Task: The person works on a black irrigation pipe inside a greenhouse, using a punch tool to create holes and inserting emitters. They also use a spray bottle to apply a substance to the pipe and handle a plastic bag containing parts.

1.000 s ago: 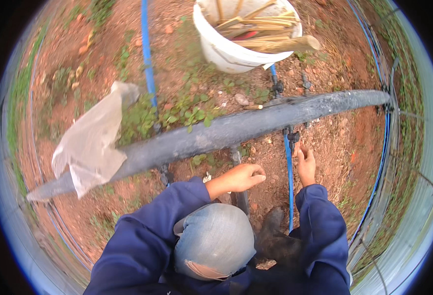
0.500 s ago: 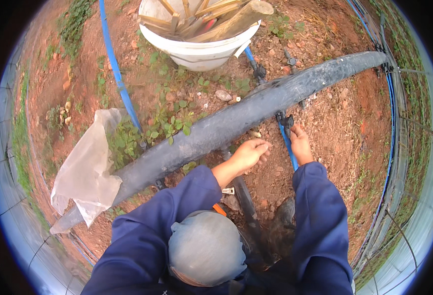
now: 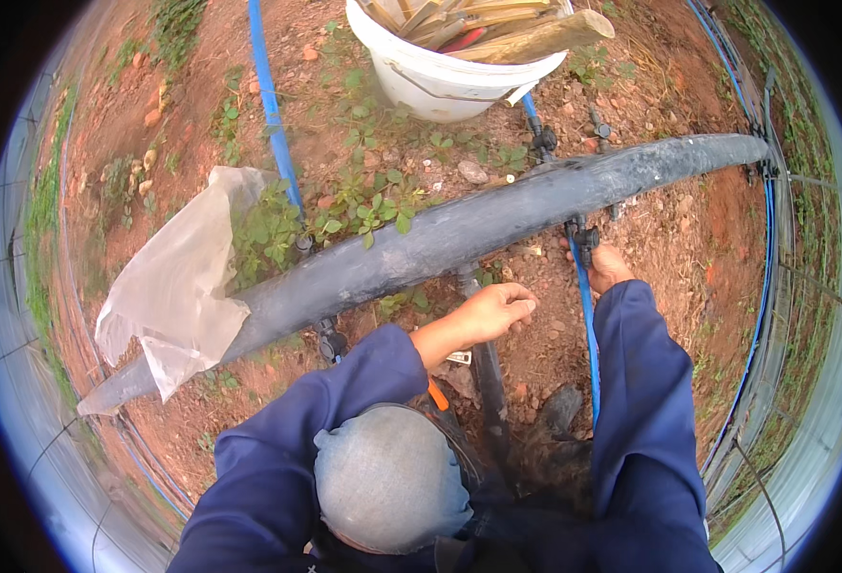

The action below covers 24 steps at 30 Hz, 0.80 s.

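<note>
At the far left, a sheet of clear plastic (image 3: 177, 286) was wrapped loosely around the low end of a thick black main pipe (image 3: 459, 234). This pipe lay across the red soil (image 3: 698, 248) from lower left to upper right. Behind it, a blue hose (image 3: 270, 95) ran away toward the top edge, with green weeds (image 3: 363, 205) growing beside it.

Near the middle, the left hand (image 3: 492, 310) came out of a dark blue sleeve (image 3: 325, 401). It rested just under the main pipe, above a dark narrow tube (image 3: 488, 382) which ran down toward the person. The fingers (image 3: 521, 304) were curled and pressed together at the tips, but I could not tell if they pinched something. A small orange object (image 3: 437, 393) showed beside the left wrist.

At the top, a white bucket (image 3: 440, 76) stood on the ground, filled with wooden sticks (image 3: 526, 33).

More to the right, the right hand (image 3: 610, 267) was closed around the upper end of a thin blue tube (image 3: 588, 325), just below a black connector (image 3: 581, 232) which joined it to the main pipe. The blue tube went down between the two arms.

At the right edge, more blue hoses (image 3: 760, 315) followed the border of the ground.
</note>
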{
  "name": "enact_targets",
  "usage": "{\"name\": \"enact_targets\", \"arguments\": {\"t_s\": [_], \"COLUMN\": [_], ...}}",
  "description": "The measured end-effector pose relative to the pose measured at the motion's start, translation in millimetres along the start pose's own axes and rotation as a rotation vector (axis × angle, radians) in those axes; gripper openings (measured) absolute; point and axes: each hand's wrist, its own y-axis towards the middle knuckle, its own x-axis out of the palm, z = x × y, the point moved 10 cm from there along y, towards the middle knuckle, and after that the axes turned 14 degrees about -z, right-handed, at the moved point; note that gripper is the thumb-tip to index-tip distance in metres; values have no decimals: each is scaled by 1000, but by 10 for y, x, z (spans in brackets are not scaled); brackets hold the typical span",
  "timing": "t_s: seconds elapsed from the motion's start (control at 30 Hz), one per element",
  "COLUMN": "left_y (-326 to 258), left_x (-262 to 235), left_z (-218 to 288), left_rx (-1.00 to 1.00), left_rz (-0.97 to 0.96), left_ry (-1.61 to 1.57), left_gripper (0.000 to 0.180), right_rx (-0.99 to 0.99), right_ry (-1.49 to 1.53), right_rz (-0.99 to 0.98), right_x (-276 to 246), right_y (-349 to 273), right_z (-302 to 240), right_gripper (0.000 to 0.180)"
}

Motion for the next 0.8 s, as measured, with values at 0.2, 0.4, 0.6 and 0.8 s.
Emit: {"name": "enact_targets", "arguments": {"t_s": [0.2, 0.4, 0.6, 0.8], "left_y": [-59, -99, -41, 7], "left_x": [9, -67, -43, -37], "left_z": [16, -49, -55, -106], "left_rx": [32, 17, 28, 11], "left_rz": [-10, 51, 42, 57], "left_ry": [-48, -37, -46, 25], "left_gripper": [35, 34, 32, 32], "right_rx": [65, 124, -35, -17], "right_ry": [44, 101, -67, -6], "right_rz": [-52, -112, 23, -94], "right_x": [7, -8, -110, 48], "right_y": [18, 99, 97, 99], "right_z": [75, 165, 40, 113], "right_gripper": [26, 23, 24, 27]}}
